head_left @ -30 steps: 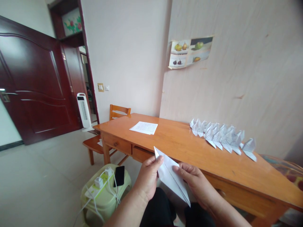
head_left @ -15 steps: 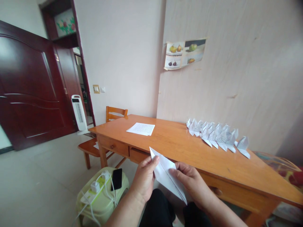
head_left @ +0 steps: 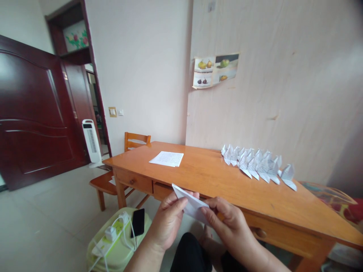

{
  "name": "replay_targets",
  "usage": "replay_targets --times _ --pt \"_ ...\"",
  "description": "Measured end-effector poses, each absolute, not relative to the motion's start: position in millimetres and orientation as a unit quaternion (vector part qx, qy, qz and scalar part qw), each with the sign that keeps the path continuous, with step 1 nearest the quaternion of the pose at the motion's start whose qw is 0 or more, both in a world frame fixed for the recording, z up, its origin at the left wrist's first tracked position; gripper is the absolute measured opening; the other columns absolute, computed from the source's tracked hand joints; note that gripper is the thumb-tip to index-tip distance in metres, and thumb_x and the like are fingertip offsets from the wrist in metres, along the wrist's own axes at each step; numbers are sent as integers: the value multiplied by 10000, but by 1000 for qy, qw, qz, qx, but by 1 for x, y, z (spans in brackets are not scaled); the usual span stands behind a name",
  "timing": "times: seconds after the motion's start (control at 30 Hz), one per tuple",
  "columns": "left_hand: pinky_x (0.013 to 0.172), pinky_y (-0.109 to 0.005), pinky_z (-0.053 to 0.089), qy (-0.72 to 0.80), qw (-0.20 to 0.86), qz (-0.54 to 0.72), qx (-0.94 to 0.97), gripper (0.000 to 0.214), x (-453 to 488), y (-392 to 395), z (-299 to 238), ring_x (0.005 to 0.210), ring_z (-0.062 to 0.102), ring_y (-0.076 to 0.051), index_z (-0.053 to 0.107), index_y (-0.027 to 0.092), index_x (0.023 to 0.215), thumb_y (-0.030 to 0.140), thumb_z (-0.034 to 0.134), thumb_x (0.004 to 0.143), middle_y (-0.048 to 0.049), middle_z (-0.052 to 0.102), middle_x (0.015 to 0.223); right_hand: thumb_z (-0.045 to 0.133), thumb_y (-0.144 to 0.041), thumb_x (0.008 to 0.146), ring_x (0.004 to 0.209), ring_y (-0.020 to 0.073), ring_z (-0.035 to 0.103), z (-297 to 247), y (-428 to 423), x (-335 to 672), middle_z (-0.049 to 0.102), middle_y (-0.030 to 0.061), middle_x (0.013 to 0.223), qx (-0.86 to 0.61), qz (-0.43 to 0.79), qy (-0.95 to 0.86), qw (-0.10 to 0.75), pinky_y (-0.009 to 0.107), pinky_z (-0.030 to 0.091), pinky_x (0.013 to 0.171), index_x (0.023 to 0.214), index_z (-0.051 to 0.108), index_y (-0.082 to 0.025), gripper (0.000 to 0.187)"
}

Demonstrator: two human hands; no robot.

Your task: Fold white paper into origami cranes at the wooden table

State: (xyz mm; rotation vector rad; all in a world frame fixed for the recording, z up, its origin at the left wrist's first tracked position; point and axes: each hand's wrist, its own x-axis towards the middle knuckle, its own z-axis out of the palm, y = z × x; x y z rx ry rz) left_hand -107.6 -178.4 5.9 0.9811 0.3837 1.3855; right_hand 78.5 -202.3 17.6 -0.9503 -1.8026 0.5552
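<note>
Wooden tabletop (head_left: 215, 181) with row of folded paper shapes (head_left: 255, 164) and printed sheet (head_left: 166, 158); chair (head_left: 136, 139) behind; phone (head_left: 138, 223) on green stool (head_left: 113, 253); fruit poster (head_left: 215, 70) on wall.

The right hand (head_left: 228, 223) partly covers the folded paper (head_left: 189, 203).

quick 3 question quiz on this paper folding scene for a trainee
1. True or false: the left hand and right hand both grip the folded paper.
2. The printed sheet lies on: A the wooden table, B the chair, C the floor.
3. What black thing lies on the green stool?
Key: 1 true; 2 A; 3 a phone.
</note>
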Motion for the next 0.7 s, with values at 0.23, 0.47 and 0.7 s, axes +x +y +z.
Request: replay_targets --times 0.23,0.47,0.7 --pt "988 -452 470 140 620 619 461 178 -113 -182 9 1070 680 -293 794 200 946 146 661 842 -103 773 1036 610 -275 956 813 186 637 24 -209 78 690 46 886 -353 160 -786 482 289 489 727 1026 707 -247 123" --pt "1022 -499 454 108 612 622 476 203 -115 -181 5 1123 664 -308 787 207 977 139 651 842 -93 766 1081 565 -279 981 829 193 624 17 -207 80 674 50 900 -357 150 -782 488 301 487 739 1025 682 -246 129" --pt "1129 -507 353 87 590 612 520 230 -117 -183 5 1220 614 -295 766 200 1038 132 625 869 -101 736 1179 534 -224 992 848 192 609 15 -208 81 662 36 921 -342 113 -796 486 329 481 755 1020 648 -254 121"
